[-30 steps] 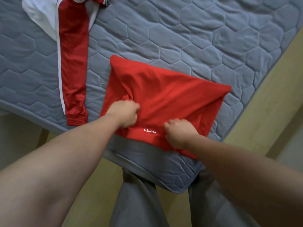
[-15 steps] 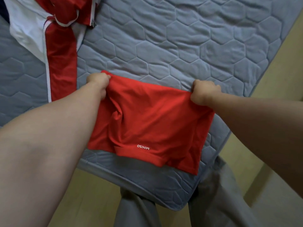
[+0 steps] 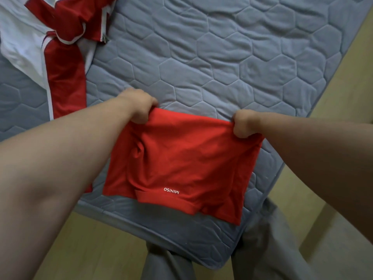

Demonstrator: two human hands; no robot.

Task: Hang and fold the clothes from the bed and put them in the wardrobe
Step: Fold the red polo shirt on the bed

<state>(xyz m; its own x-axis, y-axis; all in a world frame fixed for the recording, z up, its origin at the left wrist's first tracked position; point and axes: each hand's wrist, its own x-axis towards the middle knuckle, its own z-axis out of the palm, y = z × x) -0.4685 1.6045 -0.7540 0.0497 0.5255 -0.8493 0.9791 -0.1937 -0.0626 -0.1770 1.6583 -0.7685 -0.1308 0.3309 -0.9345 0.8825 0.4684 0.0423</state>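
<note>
- Leaves a red-and-white jacket (image 3: 64,77) sprawled at the far left of the mattress (image 3: 222,57), one sleeve running toward the near edge, well apart from the fold in hand; probably set aside for a hanger.
- Grips the far left corner of the red garment (image 3: 181,162) with the left hand (image 3: 139,106), fingers curled round the doubled edge, knuckles up; seemingly holds there to steer that corner and stop the layers sliding apart.
- Has the red garment lying on the near corner of the mattress, between the two forearms, already folded into a rough rectangle, with white lettering (image 3: 171,190) by the near hem and a bunched crease left of the middle; uses the flat bed, presumably, to square the edges.
- Pinches the far right corner with the right hand (image 3: 244,124), fingers and thumb closed on the cloth; mirrors the left grip, so draws the far edge taut and level between the two hands.
- Looks to be mid-fold; cannot tell whether the far edge comes down to the hem next or the whole packet lifts.
- Stands close against the bed corner in grey trousers (image 3: 272,249), wooden floor (image 3: 80,239) on both sides, likely for reach; shows no wardrobe.
</note>
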